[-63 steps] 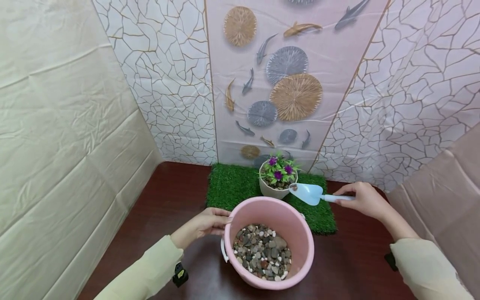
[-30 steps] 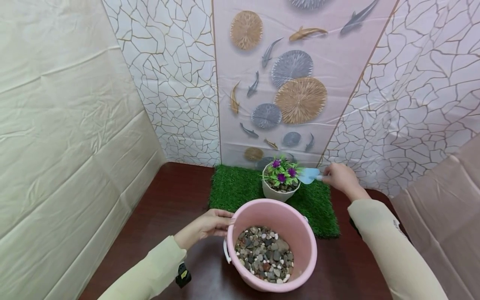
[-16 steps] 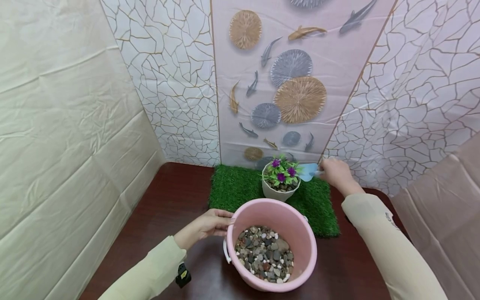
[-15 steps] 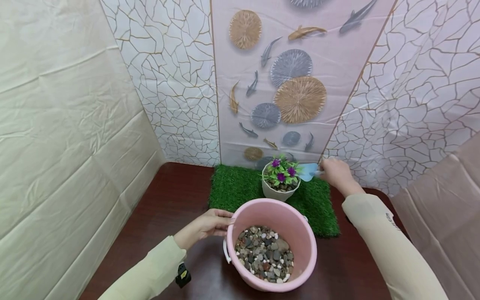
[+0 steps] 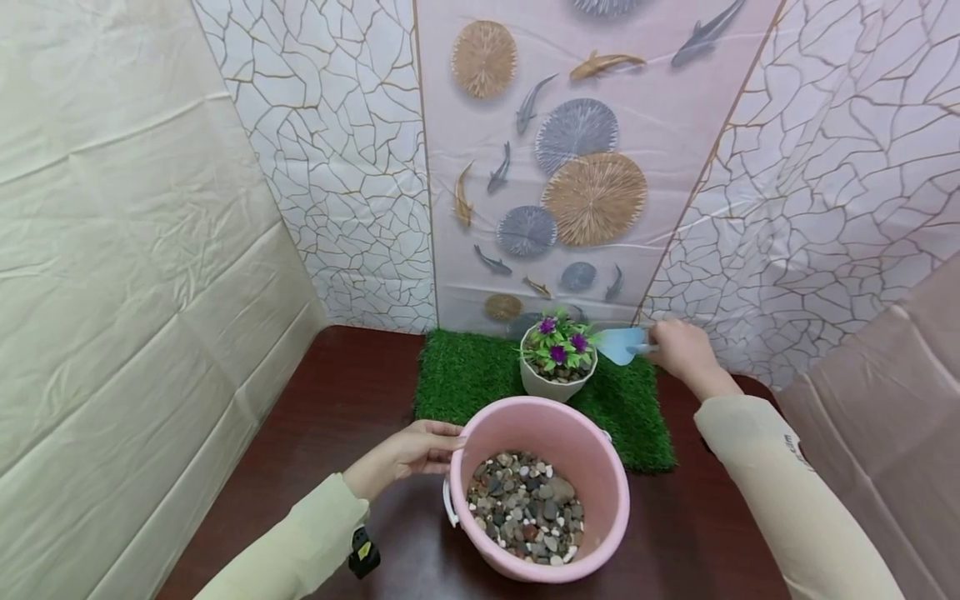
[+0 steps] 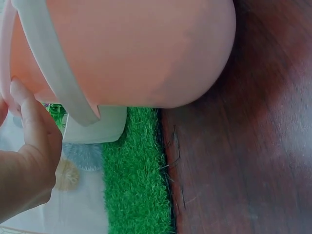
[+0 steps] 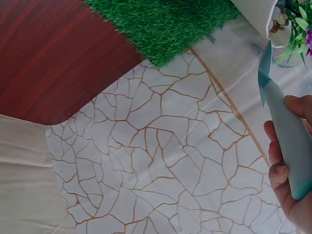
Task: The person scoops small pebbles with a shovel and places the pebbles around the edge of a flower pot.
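Note:
A pink bucket (image 5: 617, 533) stands at the front, with mixed pebbles (image 5: 525, 508) in its bottom. My left hand (image 5: 415, 451) grips its left rim, fingers along the outside, as the left wrist view also shows. In my right hand (image 5: 684, 350) is a small light blue trowel (image 5: 619, 344), held by its pale handle (image 7: 287, 139) with the fingers wrapped round. Its blade is tilted, and its tip reaches the right rim of a white flowerpot (image 5: 553, 388). Purple flowers and green leaves (image 5: 557, 337) grow there over small stones.
Behind the bucket, the pot sits on a green artificial grass mat (image 5: 472, 375) on a dark reddish table (image 5: 337, 408). The bucket's white handle (image 6: 58, 73) hangs down its side. Patterned cloth (image 5: 352, 167) rises just behind the table; plain beige cloth (image 5: 135, 275) closes the left.
The trowel has moved back and left to the pot's right rim and tilted over. The stone on its blade is no longer seen there. The left hand keeps its hold on the bucket.

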